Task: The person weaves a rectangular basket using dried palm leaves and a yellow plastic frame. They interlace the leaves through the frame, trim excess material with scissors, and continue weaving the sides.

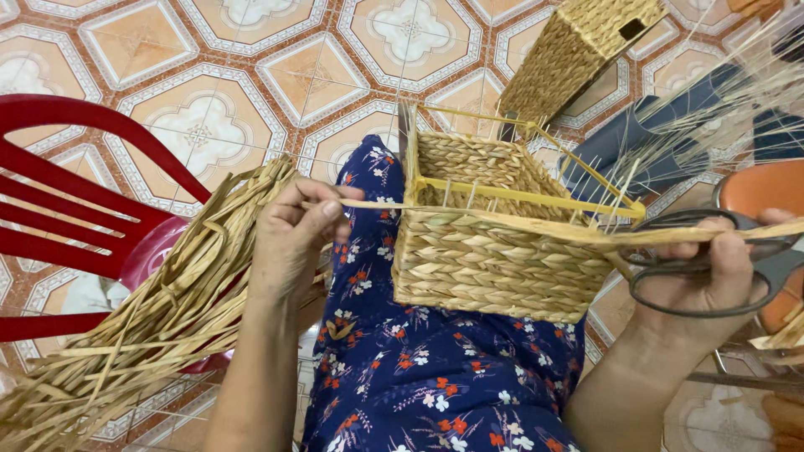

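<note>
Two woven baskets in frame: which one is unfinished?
The basket on the lap: its yellow frame is bare at the top. The basket on the floor is woven all over.

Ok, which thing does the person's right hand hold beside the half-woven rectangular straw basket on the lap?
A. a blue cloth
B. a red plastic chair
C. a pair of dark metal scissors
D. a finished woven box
C: the right hand grips dark metal scissors, fingers through the loops, right of the half-woven rectangular straw basket.

Two bare forearms rise from the bottom of the frame. The left hand, left of centre, pinches thumb against curled fingers. The right hand, at the right edge, is closed in a fist-like grip.
</note>
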